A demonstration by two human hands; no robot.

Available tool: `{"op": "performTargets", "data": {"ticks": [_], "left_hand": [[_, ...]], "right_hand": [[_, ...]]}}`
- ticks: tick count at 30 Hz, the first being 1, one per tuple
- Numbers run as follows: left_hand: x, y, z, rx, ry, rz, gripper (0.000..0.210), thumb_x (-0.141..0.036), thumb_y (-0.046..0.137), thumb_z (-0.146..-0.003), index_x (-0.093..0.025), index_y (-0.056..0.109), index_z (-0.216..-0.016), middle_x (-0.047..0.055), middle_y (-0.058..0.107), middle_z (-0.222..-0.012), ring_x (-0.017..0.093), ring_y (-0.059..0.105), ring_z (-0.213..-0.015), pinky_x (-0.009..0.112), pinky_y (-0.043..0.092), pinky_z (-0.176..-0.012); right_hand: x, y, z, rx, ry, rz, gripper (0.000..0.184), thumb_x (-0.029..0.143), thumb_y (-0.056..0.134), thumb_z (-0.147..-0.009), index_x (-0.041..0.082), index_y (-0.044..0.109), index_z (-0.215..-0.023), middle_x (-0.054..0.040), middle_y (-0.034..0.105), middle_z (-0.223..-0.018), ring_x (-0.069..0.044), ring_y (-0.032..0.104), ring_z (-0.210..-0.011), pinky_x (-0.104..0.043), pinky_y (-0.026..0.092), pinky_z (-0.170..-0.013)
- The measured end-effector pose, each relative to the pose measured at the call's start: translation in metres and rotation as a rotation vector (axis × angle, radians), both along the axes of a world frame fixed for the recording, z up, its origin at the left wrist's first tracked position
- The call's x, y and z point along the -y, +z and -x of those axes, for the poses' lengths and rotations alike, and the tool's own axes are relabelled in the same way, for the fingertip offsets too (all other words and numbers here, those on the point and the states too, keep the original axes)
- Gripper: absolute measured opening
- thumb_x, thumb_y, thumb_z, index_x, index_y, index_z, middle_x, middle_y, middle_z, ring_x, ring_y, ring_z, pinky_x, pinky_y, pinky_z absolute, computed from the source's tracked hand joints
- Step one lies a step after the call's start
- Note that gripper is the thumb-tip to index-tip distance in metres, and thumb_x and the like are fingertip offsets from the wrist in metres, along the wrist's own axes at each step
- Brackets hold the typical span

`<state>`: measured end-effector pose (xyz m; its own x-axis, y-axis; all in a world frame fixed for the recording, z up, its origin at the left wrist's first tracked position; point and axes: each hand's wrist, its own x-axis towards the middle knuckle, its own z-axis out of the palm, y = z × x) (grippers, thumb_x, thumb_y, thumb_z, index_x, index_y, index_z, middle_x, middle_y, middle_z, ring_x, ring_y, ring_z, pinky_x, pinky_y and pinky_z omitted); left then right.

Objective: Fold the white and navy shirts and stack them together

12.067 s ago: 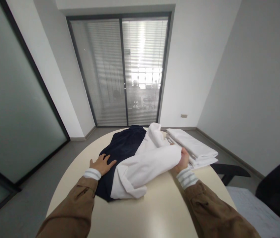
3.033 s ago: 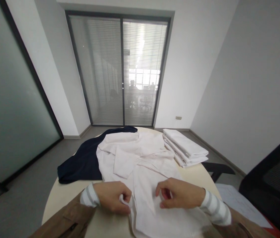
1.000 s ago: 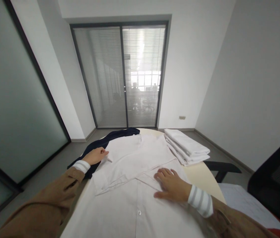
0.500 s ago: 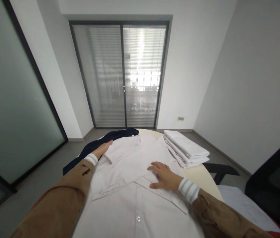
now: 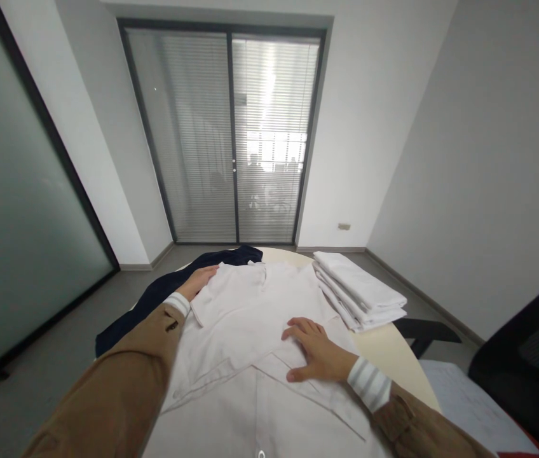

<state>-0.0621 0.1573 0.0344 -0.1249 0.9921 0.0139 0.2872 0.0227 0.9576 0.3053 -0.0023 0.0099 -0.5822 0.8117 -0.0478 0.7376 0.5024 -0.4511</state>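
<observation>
A white shirt (image 5: 236, 318) lies spread over a round, pale table, its collar-like flaps forming a V across the lower middle. Below them runs a placket, with a button at the bottom edge of the view. At the shirt's upper left edge, my left hand (image 5: 198, 281) rests flat with fingers stretched forward. Farther right, my right hand (image 5: 316, 350) lies on the cloth, thumb and fingers spread apart. Neither hand visibly grips the fabric; the fingertips of the left one partly meet the cloth's edge.
Folded white garments (image 5: 360, 289) are stacked on the table's (image 5: 388, 356) right side. A dark navy garment (image 5: 155, 302) lies along the left edge. A black chair (image 5: 531, 362) stands at right, near a whitish sheet (image 5: 464, 397). Glass doors with blinds (image 5: 231, 140) are beyond.
The view has shifted slightly, and the shirt's V-shaped flaps and button appear lower. Both hands stay at about the same places on the shirt, fingers still extended.
</observation>
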Motion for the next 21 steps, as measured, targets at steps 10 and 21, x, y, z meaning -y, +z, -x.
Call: {"op": "performTargets", "data": {"ticks": [10,21], "left_hand": [[-0.016,0.000,0.009,-0.106,0.150,-0.217,0.049,-0.018,0.054,-0.077,-0.012,0.065,-0.124,0.010,0.075,-0.103,0.021,0.072,-0.082,0.029,0.057,-0.075],[-0.018,-0.013,0.008,-0.542,0.019,-0.300,0.042,-0.004,0.049,-0.077,-0.018,0.074,-0.107,0.008,0.069,-0.121,0.024,0.062,-0.116,0.035,0.042,-0.109]], "right_hand": [[-0.009,0.002,-0.003,-0.020,0.037,0.008,0.084,0.075,0.075,-0.060,0.030,0.055,-0.128,-0.0132,0.044,-0.142,-0.036,0.036,-0.134,-0.054,0.029,-0.109],[-0.063,0.004,-0.008,0.052,-0.231,-0.224,0.051,0.047,0.051,-0.093,0.019,0.053,-0.136,-0.0170,0.046,-0.146,-0.031,0.045,-0.132,-0.044,0.037,-0.109]]}}
